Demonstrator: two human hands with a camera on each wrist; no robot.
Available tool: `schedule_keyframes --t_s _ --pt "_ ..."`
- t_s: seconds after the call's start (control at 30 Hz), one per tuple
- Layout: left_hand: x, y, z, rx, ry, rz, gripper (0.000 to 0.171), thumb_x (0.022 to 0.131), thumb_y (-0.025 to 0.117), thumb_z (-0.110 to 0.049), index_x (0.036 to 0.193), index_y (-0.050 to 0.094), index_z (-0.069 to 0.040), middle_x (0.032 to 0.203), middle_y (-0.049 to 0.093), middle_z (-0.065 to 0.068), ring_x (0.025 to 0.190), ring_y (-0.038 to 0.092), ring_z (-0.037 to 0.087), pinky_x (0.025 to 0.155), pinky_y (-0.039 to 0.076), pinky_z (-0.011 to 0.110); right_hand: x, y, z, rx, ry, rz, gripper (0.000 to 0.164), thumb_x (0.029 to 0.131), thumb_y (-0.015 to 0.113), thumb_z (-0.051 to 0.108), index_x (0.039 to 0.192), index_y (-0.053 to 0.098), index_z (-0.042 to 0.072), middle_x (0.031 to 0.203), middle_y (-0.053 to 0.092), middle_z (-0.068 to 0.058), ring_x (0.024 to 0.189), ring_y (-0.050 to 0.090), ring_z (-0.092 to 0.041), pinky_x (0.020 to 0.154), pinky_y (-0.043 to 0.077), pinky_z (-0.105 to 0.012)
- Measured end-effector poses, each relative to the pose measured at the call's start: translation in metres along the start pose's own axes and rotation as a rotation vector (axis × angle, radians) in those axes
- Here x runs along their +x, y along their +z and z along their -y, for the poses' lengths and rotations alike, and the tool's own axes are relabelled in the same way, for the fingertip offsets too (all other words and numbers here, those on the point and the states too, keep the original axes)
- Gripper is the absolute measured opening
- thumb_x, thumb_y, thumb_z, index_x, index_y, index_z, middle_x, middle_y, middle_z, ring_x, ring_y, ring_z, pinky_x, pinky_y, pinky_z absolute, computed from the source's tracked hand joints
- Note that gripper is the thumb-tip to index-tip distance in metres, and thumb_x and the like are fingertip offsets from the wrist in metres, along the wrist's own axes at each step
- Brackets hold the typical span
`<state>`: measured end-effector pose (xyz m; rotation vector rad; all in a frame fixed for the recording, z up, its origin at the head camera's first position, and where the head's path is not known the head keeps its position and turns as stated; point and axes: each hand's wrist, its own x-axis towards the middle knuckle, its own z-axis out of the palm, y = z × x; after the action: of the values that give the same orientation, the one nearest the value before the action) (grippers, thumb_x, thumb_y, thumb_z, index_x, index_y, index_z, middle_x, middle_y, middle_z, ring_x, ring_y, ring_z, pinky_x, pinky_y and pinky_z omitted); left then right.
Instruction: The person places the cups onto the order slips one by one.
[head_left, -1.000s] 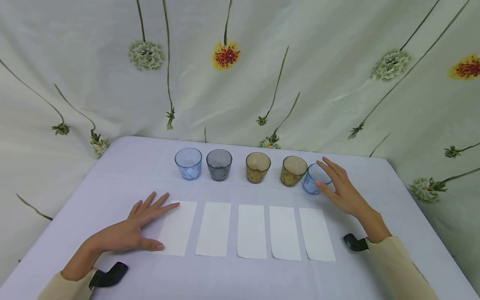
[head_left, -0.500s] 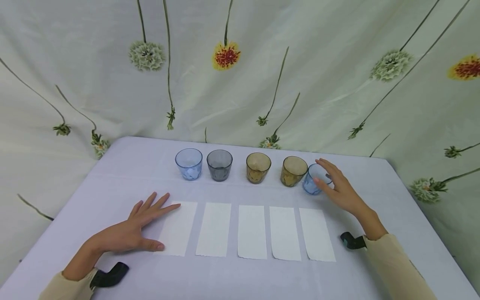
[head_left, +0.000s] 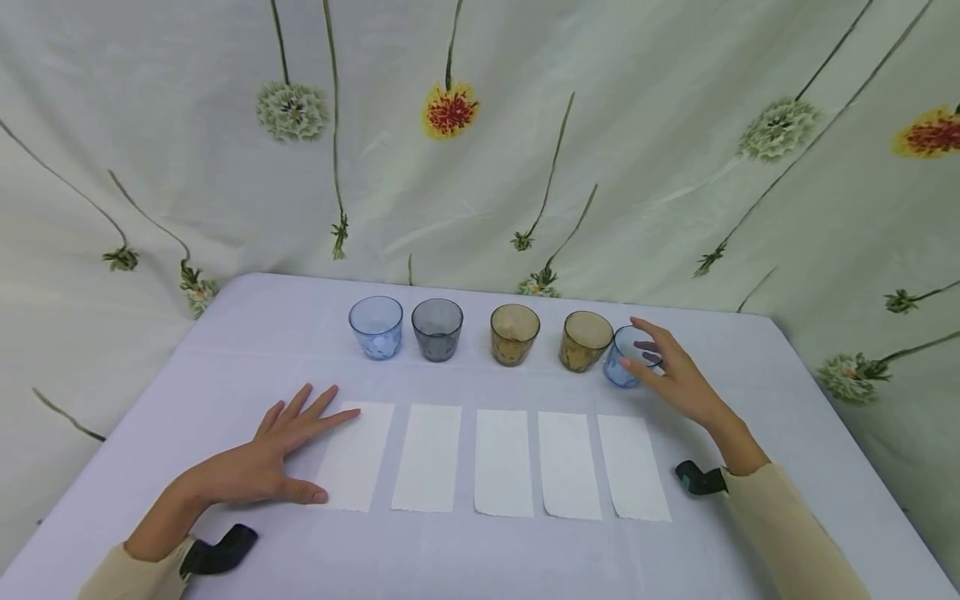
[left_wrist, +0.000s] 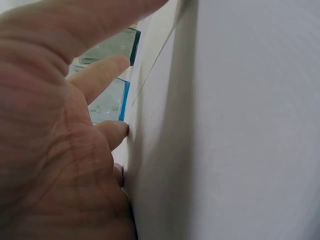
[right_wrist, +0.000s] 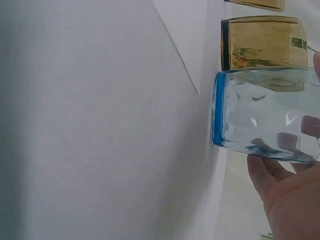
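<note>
At the right end of a row of glasses stands a clear blue glass [head_left: 619, 367], upright on the table. My right hand [head_left: 688, 390] grips it near the rim, thumb on the near side and fingers curled round the right and far sides. In the right wrist view, fingertips show through the wall of this blue glass [right_wrist: 260, 112]. An amber glass [head_left: 585, 343] stands right beside it on the left. My left hand [head_left: 247, 468] rests on the table, fingers spread, thumb and index fingertip over the left edge of the leftmost white paper [head_left: 358, 467].
Further left in the row are another amber glass [head_left: 513, 337], a grey glass [head_left: 437, 333] and a second blue glass [head_left: 377, 333]. Several white paper rectangles lie side by side in front, such as the rightmost paper [head_left: 634, 468]. A flower-print cloth [head_left: 480, 192] hangs behind the table.
My right hand has moved slightly left, and its fingers and thumb have closed in round the right-hand blue glass. My left hand and the other glasses have stayed in place.
</note>
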<state>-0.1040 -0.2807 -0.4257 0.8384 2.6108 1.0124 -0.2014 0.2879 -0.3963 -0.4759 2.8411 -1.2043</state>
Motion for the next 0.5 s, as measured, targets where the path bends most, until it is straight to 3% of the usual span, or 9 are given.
schedule_keyframes --t_s 0.5 --pt "0.0005 -0.0003 -0.0007 0.0 -0.02 0.019 0.089 0.08 0.08 -0.045 0.155 0.036 -0.029 0.167 0.004 0.024 0.149 -0.018 0.051 0.115 -0.028 0.048 0.0018 -0.0016 0.0019 0.002 0.013 -0.018 0.069 0.099 0.064 0.032 0.156 0.031 0.01 0.157 0.032 -0.022 0.136 0.043 -0.049 0.104 0.04 -0.068"
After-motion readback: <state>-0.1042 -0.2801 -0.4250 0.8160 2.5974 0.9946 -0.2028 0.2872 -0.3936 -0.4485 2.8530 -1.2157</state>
